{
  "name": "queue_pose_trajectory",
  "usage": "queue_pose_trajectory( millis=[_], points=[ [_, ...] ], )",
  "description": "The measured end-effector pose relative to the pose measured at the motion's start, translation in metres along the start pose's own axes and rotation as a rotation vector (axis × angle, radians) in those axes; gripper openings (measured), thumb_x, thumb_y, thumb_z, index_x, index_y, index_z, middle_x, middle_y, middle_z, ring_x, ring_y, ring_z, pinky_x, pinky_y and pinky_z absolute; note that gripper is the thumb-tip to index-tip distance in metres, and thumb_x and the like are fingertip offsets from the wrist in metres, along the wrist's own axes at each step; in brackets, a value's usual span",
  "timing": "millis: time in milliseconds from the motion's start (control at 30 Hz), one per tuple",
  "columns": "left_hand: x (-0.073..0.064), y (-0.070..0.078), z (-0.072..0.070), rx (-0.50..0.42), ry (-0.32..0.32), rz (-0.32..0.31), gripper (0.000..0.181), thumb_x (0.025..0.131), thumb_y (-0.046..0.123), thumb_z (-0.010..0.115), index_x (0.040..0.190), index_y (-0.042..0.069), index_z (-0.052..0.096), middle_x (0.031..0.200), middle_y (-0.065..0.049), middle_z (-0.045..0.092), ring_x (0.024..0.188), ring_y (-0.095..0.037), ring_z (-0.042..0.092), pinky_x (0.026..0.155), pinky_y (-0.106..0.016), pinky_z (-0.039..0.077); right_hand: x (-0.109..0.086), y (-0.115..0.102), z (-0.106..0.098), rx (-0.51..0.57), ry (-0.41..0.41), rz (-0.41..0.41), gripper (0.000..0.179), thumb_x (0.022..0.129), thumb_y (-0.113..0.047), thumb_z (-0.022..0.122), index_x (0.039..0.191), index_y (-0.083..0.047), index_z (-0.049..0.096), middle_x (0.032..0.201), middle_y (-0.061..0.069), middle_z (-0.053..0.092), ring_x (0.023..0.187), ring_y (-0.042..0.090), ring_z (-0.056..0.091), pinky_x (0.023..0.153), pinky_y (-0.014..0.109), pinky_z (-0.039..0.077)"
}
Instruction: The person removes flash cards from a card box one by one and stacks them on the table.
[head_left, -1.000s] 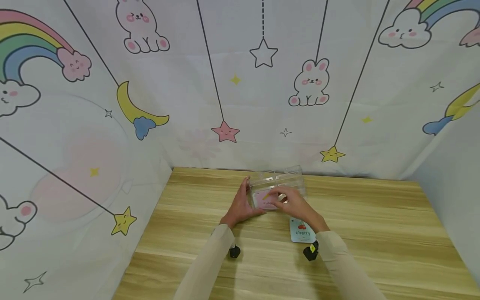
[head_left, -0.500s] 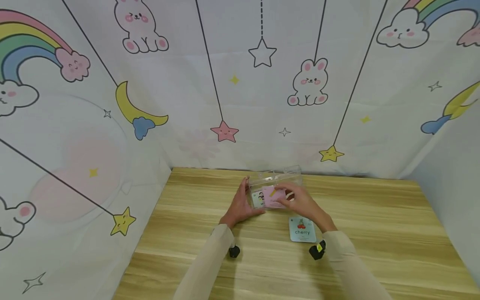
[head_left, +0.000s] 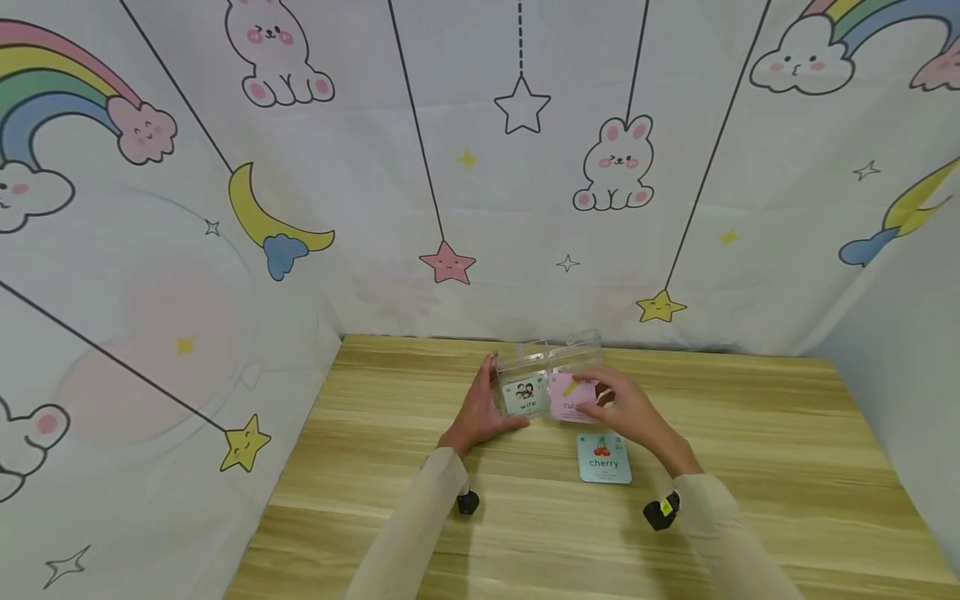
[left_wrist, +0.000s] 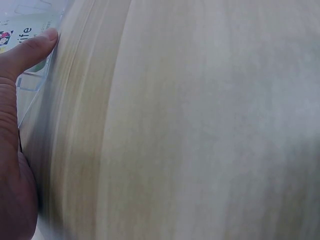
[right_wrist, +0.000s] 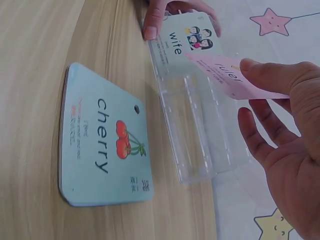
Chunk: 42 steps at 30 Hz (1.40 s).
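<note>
A clear plastic box (head_left: 525, 360) with an open lid and two compartments stands near the back of the table. My left hand (head_left: 480, 414) grips its left end, thumb along the front wall and fingers on the far side. In the left compartment sits a pale green "wife" flash card (right_wrist: 185, 47). My right hand (head_left: 633, 412) pinches a pink "ruler" flash card (right_wrist: 222, 80) between thumb and fingers, tilted above the right compartment. In front of the box, a pale blue stack of flash cards (right_wrist: 107, 145), topped by "cherry", lies flat on the table.
The wooden table (head_left: 720, 483) meets a printed cloth backdrop (head_left: 525, 292) right behind the box. More cloth (head_left: 187, 392) hangs on the left, and a pale wall stands to the right.
My right hand has moved right with the pink ruler card, from over the left compartment to over the right one, uncovering the "wife" card. My left hand has stayed on the box.
</note>
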<state>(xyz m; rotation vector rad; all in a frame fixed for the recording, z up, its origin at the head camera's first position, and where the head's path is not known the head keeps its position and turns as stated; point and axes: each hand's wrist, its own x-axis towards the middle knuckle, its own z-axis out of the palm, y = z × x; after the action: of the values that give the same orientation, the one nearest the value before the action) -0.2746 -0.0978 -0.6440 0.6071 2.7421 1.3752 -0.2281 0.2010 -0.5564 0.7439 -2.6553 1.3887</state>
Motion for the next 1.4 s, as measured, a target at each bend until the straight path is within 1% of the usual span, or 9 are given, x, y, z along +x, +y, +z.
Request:
queue_pose_trajectory(
  millis=[200,300,467,567,700,867,1100,1200,1400],
  points=[
    [0.000,0.000,0.000,0.002,0.007,0.009,0.140,0.067,0.041,0.099,0.166,0.024,0.001,0.156,-0.016,0.039,0.142,-0.026,0.042,0.118,-0.034,0.035,-0.011,0.002,-0.006,0.024,0.004,-0.005,0.049,0.084,-0.002,0.086,0.130,-0.005,0.069,0.123,0.009,0.066,0.089,0.020,0.064,0.075,0.031,0.060],
    [0.000,0.001,0.000,-0.003,0.004,0.011,0.141,0.067,0.040,0.100,0.166,0.024,0.001,0.156,-0.017,0.039,0.143,-0.027,0.042,0.118,-0.034,0.034,-0.018,0.005,-0.006,0.033,-0.002,0.015,0.049,0.084,-0.002,0.087,0.129,-0.005,0.069,0.124,0.008,0.065,0.088,0.019,0.064,0.075,0.030,0.060],
    [0.000,0.002,-0.001,-0.012,-0.001,0.003,0.140,0.068,0.038,0.099,0.166,0.024,0.000,0.157,-0.017,0.038,0.144,-0.028,0.041,0.119,-0.035,0.034,-0.029,0.011,-0.006,0.047,-0.013,0.059,0.049,0.081,0.000,0.088,0.126,-0.005,0.070,0.118,0.009,0.066,0.086,0.018,0.064,0.073,0.028,0.060],
    [0.000,0.002,-0.001,-0.016,0.002,0.003,0.140,0.068,0.038,0.099,0.166,0.023,0.001,0.156,-0.018,0.039,0.144,-0.028,0.041,0.119,-0.036,0.034,-0.036,0.013,-0.008,0.065,-0.020,0.090,0.049,0.081,0.000,0.088,0.126,-0.005,0.070,0.121,0.011,0.065,0.086,0.018,0.064,0.073,0.027,0.059],
    [0.000,0.003,-0.001,-0.013,0.004,0.007,0.140,0.068,0.037,0.100,0.166,0.022,0.001,0.156,-0.017,0.039,0.144,-0.028,0.041,0.119,-0.035,0.034,-0.044,0.016,-0.011,0.118,-0.050,0.149,0.050,0.082,-0.002,0.088,0.127,-0.006,0.069,0.128,0.014,0.064,0.088,0.020,0.064,0.077,0.027,0.059],
    [0.000,0.004,-0.001,-0.014,0.004,0.006,0.139,0.068,0.037,0.099,0.166,0.022,0.001,0.155,-0.018,0.039,0.143,-0.028,0.041,0.119,-0.036,0.034,-0.055,0.022,-0.015,0.183,-0.098,0.235,0.052,0.082,-0.004,0.088,0.129,-0.005,0.067,0.128,0.016,0.064,0.087,0.021,0.064,0.077,0.027,0.057],
    [0.000,0.002,-0.001,-0.009,0.002,0.004,0.140,0.068,0.038,0.099,0.166,0.023,0.000,0.156,-0.017,0.039,0.144,-0.027,0.041,0.119,-0.034,0.034,-0.065,0.031,-0.015,0.284,-0.134,0.290,0.051,0.084,-0.006,0.087,0.130,-0.002,0.065,0.126,0.019,0.063,0.083,0.019,0.065,0.071,0.027,0.056],
    [0.000,0.002,0.000,-0.013,0.003,0.002,0.139,0.068,0.039,0.099,0.166,0.023,0.001,0.156,-0.017,0.039,0.143,-0.027,0.041,0.119,-0.035,0.034,-0.067,0.035,-0.014,0.324,-0.152,0.326,0.051,0.084,-0.005,0.086,0.130,-0.002,0.065,0.128,0.021,0.061,0.087,0.019,0.067,0.072,0.028,0.057],
    [0.000,0.003,-0.001,-0.007,0.005,-0.009,0.139,0.068,0.041,0.099,0.166,0.026,0.001,0.156,-0.016,0.039,0.143,-0.027,0.042,0.118,-0.037,0.035,-0.070,0.040,-0.012,0.400,-0.203,0.385,0.051,0.086,-0.003,0.083,0.132,0.000,0.063,0.128,0.026,0.061,0.096,0.026,0.069,0.074,0.032,0.060]
  ],
)
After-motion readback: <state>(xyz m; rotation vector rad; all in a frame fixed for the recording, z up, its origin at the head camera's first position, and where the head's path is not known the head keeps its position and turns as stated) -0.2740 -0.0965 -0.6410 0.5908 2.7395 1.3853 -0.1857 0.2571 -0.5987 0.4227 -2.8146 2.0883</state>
